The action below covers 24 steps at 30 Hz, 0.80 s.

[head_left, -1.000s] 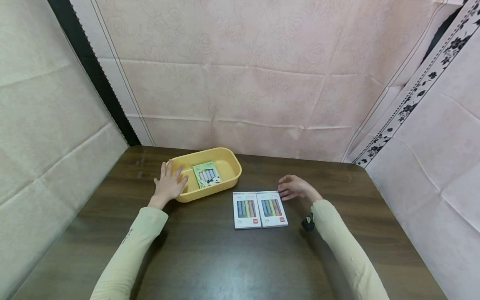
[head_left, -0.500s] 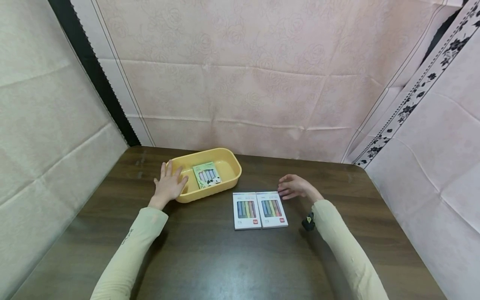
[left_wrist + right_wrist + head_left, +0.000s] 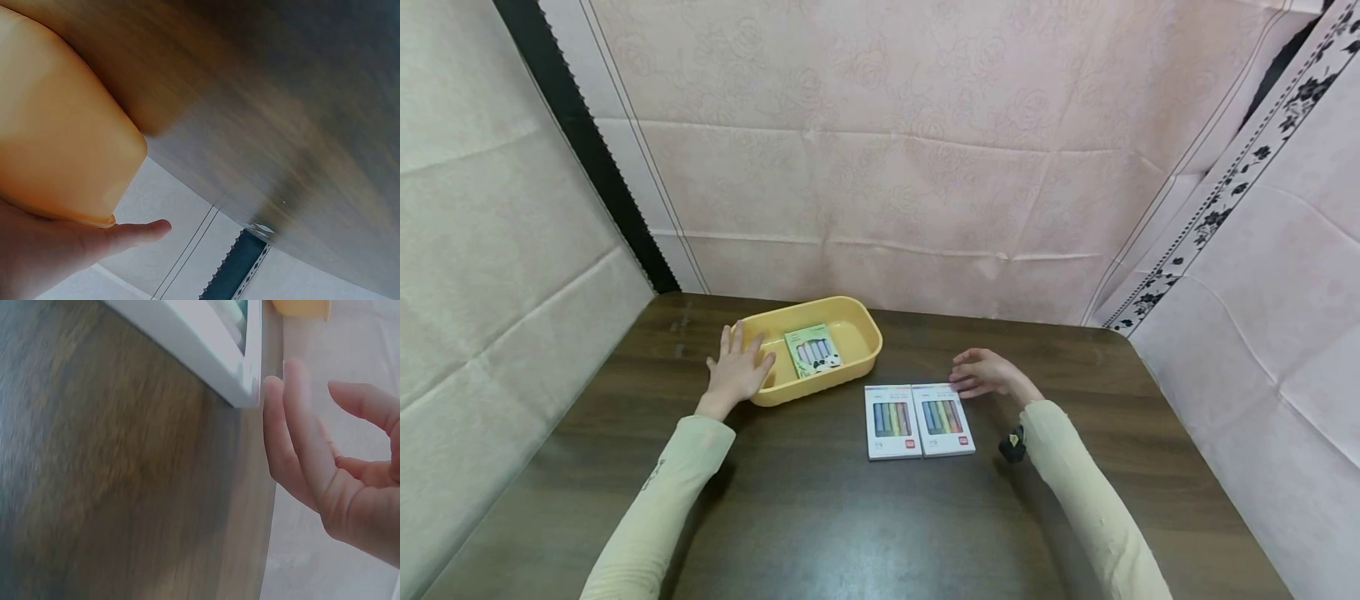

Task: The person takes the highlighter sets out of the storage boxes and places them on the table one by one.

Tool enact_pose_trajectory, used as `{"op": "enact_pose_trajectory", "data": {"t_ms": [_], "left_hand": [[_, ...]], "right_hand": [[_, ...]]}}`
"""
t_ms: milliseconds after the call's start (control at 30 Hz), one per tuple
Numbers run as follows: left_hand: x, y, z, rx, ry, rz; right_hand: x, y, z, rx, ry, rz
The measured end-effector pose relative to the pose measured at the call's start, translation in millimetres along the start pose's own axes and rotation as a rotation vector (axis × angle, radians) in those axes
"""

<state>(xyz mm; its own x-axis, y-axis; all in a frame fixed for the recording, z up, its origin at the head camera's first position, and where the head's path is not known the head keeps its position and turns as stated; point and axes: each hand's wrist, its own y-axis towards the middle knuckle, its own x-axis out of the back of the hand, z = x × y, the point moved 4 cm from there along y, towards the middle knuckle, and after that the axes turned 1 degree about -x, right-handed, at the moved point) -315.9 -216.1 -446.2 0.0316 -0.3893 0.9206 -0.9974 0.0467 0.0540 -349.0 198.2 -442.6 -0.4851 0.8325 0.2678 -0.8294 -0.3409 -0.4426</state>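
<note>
A yellow basket [image 3: 859, 367] stands at the back left of the table, with a green box [image 3: 813, 350] showing a panda picture lying inside it. My left hand [image 3: 736, 375] rests with spread fingers on the basket's left rim; the left wrist view has the hand along the basket's edge. In front of the basket to the right, two white boxes with colored sticks in their windows lie side by side: the left box [image 3: 892, 448] and the right box [image 3: 945, 446]. By the right box's far right corner is my right hand [image 3: 988, 375], fingers loosely bent, gripping nothing.
The dark wooden table [image 3: 820, 525] reaches to pale cloth walls at the back [image 3: 865, 192] and on both sides. A small black device [image 3: 1012, 446] sits at the right wrist. Bare tabletop lies in front of the boxes.
My right hand has shifted very slightly left toward the right box's corner. The left hand, the basket and the boxes stay where they were.
</note>
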Motion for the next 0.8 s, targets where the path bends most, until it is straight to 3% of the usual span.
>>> {"op": "enact_pose_trajectory", "data": {"t_ms": [567, 800], "left_hand": [[-0.4, -0.6, 0.2, 0.005, -0.004, -0.004], [0.8, -0.8, -0.4, 0.009, 0.007, 0.001]], "right_hand": [[-24.3, 6.8, 14.3, 0.082, 0.043, 0.013], [-35.1, 9.1, 25.0, 0.09, 0.108, 0.041]]}}
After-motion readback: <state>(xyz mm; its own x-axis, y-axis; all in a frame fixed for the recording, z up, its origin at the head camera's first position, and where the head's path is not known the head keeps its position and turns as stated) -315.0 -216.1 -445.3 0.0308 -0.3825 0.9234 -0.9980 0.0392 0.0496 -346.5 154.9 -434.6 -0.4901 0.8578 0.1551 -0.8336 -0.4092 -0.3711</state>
